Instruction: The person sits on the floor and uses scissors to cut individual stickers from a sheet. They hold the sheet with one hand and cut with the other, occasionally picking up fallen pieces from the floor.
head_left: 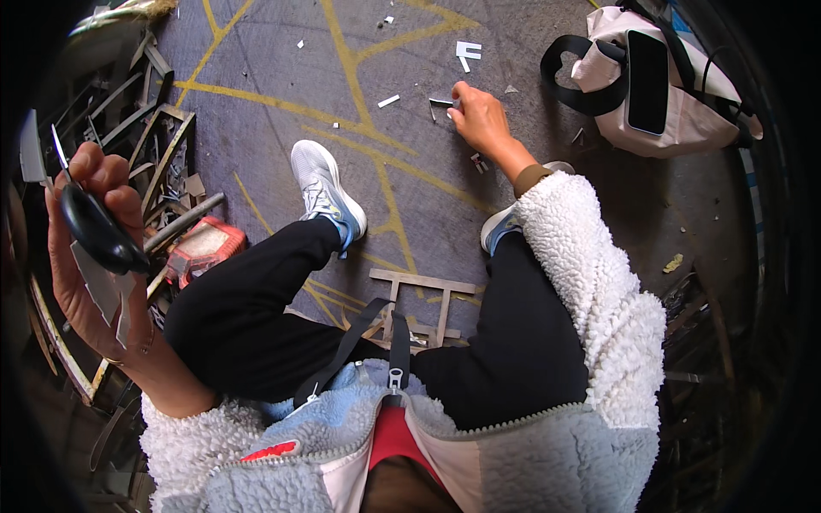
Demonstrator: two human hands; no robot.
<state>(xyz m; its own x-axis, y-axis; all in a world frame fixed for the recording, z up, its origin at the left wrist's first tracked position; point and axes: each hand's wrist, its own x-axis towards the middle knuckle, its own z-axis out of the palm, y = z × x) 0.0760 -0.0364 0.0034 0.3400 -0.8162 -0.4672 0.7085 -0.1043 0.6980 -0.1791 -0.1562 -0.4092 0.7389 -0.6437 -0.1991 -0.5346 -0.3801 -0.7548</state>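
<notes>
My left hand (75, 282), raised at the far left, is closed round scissors with a black handle (92, 224). A narrow metal blade points up past the fingers. Thin grey-white card (101, 286) is in the same hand, with jagged strips hanging below the handle. Low over the floor ahead, my right hand (481, 120) has its fingers pinched at a small flat scrap (441, 103), pale with a dark edge; its far end is hidden by the fingers. Close by lie a white strip (389, 101) and a notched white card piece (468, 51).
At the right rests a pale bag (616, 128) with a black phone (647, 83) on top. Metal frames and scrap (162, 158) are heaped at the left, beside a red-orange box (203, 248). A wooden frame (423, 282) lies between my legs. Yellow lines cross the grey floor (282, 51).
</notes>
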